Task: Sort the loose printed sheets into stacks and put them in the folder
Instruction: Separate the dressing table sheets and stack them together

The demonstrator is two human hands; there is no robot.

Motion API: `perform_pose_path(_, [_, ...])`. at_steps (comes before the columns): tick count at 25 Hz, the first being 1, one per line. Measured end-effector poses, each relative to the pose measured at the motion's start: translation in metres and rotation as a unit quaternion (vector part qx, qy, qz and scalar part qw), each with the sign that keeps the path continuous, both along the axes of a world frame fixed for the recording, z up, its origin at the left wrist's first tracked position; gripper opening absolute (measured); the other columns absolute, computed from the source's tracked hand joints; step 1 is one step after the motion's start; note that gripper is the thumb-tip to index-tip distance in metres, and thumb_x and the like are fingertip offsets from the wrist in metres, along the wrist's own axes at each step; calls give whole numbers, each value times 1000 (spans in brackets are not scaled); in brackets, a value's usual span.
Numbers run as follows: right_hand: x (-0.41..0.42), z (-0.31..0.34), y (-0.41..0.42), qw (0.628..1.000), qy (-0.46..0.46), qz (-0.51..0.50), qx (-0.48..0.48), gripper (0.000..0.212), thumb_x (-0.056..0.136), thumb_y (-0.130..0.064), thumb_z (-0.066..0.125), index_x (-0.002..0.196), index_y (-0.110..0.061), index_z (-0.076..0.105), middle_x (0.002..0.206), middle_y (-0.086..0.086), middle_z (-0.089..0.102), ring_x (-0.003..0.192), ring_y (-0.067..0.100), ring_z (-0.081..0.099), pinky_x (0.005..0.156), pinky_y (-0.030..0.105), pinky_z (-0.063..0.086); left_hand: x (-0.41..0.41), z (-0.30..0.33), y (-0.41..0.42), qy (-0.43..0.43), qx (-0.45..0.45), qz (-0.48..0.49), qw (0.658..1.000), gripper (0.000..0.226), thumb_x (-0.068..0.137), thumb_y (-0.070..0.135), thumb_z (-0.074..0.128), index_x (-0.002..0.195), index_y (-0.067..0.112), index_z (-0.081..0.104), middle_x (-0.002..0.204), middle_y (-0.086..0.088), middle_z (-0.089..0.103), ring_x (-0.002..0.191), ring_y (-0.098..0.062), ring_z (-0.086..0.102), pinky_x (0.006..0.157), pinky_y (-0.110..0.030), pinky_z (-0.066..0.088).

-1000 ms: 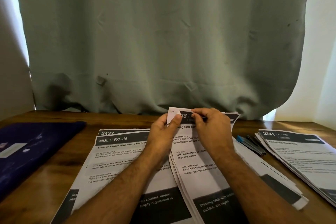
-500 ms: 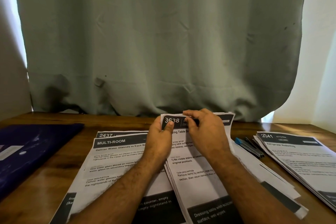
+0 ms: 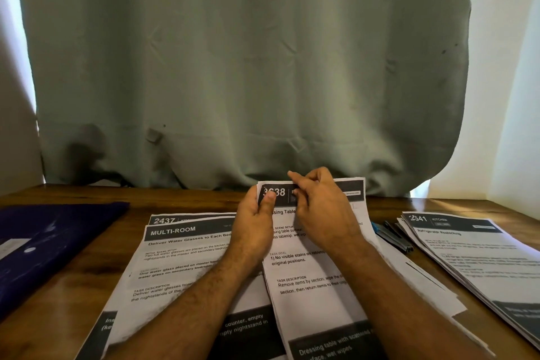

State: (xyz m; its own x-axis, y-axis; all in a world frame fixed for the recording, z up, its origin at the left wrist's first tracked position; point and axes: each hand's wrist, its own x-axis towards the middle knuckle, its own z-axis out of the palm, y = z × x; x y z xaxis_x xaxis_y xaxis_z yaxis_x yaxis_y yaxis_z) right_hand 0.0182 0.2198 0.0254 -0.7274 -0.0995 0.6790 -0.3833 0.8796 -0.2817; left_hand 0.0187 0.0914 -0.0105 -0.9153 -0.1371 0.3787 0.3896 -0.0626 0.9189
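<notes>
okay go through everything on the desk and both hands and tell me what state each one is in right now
Left hand: pinches the top left corner of the 3638 sheets.
Right hand: fingers curled on the top edge of the same sheets.
3638 sheets: top end lifted off the table.
Multi-room pile: lying flat, loosely fanned.
Kitchen pile: lying flat, loosely fanned.
Folder: closed, lying flat.
Pens: lying beside the kitchen pile.

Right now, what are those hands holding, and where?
Both hands, left and right, pinch the top edge of the 3638 sheets.
</notes>
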Motion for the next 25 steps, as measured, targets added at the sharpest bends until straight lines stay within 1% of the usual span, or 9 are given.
perform_pose_path(3, [3,19,9,998,-2,21,56,36,99,-23,48,134,-25,58,137,-1,49,114,20,57,100,36,46,2,7,5,11,31,-13,999,17,107,26,46,108,26,63,91,-10,76,76,-26,75,64,-40,62])
perform_pose_path(7, [5,59,23,996,-29,20,79,25,94,-18,54,113,-25,68,103,3,63,96,21,60,89,32,47,2,29,23,-3,90,-27,996,20,107,26,46,103,20,64,83,-10,74,64,-18,71,54,-31,58])
perform_pose_path(10, [5,80,39,995,-35,-16,92,21,89,-13,58,99,-24,72,96,4,69,88,20,62,83,30,49,1,48,39,-95,162,-114,976,44,106,48,38,105,14,66,76,-14,76,60,-25,73,51,-33,59])
perform_pose_path(13, [5,80,57,995,-61,-36,62,21,89,-9,58,91,-24,72,90,1,70,84,17,63,85,32,53,-17,54,45,-147,63,-102,982,67,103,62,28,101,11,71,76,-12,76,69,-27,75,66,-38,61])
perform_pose_path(16, [2,57,73,997,-71,-40,16,22,91,-8,56,91,-23,73,89,0,71,80,16,65,83,35,55,-36,48,45,-121,-140,6,983,39,104,36,43,87,16,72,85,-6,76,84,-25,71,84,-40,59])
perform_pose_path(18, [-3,36,82,997,-64,-44,-11,23,91,-8,56,92,-22,74,89,2,73,80,18,66,82,34,55,-50,43,41,-115,-219,49,968,29,101,23,51,81,18,71,96,-8,74,84,-22,62,80,-33,51])
perform_pose_path(21, [-11,5,90,995,-69,-40,-61,23,92,-9,56,95,-23,74,91,1,73,82,14,66,83,29,55,-61,30,33,-159,-311,66,935,13,97,33,62,90,22,61,95,-4,68,80,-17,59,72,-32,50])
perform_pose_path(23, [-14,-6,92,993,-68,-31,-88,22,93,-10,58,96,-23,75,92,-2,72,81,10,64,83,24,53,-63,18,29,-166,-350,89,918,22,92,35,70,106,26,55,92,4,60,79,-14,58,64,-30,48])
perform_pose_path(25, [-17,-10,90,993,-69,-22,-98,21,93,-11,59,96,-25,76,86,-9,67,76,3,61,77,19,51,-65,9,26,-146,-336,110,924,41,88,30,76,124,26,55,105,1,60,83,-13,61,64,-29,51])
